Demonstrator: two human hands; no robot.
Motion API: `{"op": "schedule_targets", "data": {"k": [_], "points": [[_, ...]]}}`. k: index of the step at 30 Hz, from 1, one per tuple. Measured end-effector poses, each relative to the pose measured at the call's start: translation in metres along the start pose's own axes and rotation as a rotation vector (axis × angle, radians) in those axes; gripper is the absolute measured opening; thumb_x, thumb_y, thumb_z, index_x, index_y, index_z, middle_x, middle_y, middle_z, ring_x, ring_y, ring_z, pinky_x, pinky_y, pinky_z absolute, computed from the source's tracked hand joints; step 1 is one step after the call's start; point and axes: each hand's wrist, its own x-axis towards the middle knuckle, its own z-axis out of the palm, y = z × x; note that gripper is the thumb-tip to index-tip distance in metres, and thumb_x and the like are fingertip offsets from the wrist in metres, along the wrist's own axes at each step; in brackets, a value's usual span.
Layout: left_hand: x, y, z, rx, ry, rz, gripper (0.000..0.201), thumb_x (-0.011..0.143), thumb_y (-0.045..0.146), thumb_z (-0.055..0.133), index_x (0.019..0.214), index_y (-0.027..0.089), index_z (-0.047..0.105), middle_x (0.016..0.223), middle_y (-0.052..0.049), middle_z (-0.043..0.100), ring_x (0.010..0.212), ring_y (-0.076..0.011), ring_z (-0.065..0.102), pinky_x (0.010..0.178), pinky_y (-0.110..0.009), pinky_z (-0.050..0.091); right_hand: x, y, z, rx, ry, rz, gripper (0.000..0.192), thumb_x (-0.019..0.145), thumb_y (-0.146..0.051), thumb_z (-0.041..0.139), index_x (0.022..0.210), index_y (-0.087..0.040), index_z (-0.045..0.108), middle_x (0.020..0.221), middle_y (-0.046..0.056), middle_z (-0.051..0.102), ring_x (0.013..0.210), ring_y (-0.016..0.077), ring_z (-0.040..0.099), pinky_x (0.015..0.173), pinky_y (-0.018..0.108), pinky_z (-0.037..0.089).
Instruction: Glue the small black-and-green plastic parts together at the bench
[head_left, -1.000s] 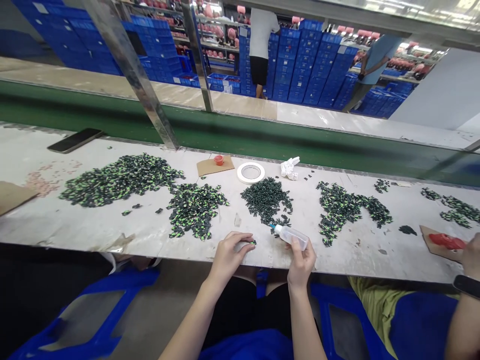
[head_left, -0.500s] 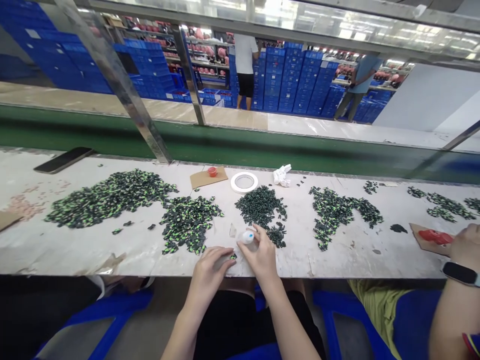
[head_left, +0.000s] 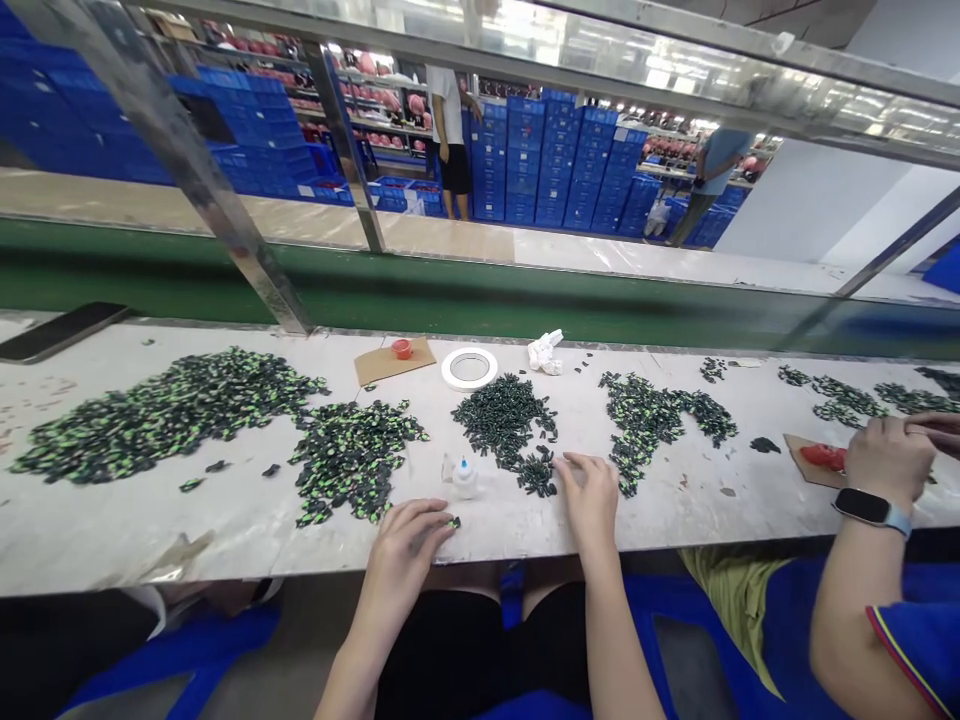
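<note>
Our left hand pinches a small dark green plastic piece against the worn white worktop, fingers curled closed on it. Our right hand lies open, its fingertips touching the dark green heap of pieces. The small clear plastic dropper bottle stands upright between our hands, unheld.

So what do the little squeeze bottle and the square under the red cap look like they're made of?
The squeeze bottle standing between the hands looks like soft translucent plastic: milky, light passing through, with a blue tip. The square under the red cap looks like plain cardboard: flat, matte brown, cut edges.
</note>
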Motion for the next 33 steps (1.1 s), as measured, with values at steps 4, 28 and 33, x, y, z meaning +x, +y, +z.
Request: {"op": "schedule_targets", "data": {"k": [4,28,33], "points": [[-0.005,0.013,-0.001,-0.112,0.011,-0.117,0.020,0.081,0.038,0.059,0.081,0.022,0.071,0.086,-0.006,0.073,0.084,-0.0229,0.068,0.077,-0.034,0.056,0.001,0.001,0.009,0.031,-0.021,-0.005,0.036,0.086,-0.049,0.053,0.071,-0.021,0.070,0.079,0.012,0.069,0.082,0.0282,0.052,0.075,0.040,0.040],[-0.001,0.067,0.016,-0.331,0.045,0.020,0.014,0.084,0.023,0.058,0.085,0.021,0.073,0.084,-0.004,0.074,0.082,-0.0189,0.069,0.076,-0.030,0.057,-0.055,-0.068,-0.018,0.596,-0.323,-0.109,0.011,0.084,-0.023,0.061,0.080,-0.022,0.072,0.079,0.006,0.070,0.080,0.0190,0.065,0.060,0.026,0.053],[0.003,0.067,0.011,-0.434,-0.062,-0.072,0.013,0.081,0.027,0.064,0.083,0.020,0.074,0.083,-0.005,0.075,0.081,-0.0203,0.071,0.075,-0.030,0.058,-0.053,-0.067,-0.023,0.606,-0.318,-0.263,0.011,0.086,-0.019,0.058,0.080,-0.021,0.068,0.079,0.005,0.070,0.079,0.0186,0.066,0.067,0.029,0.054]]}}
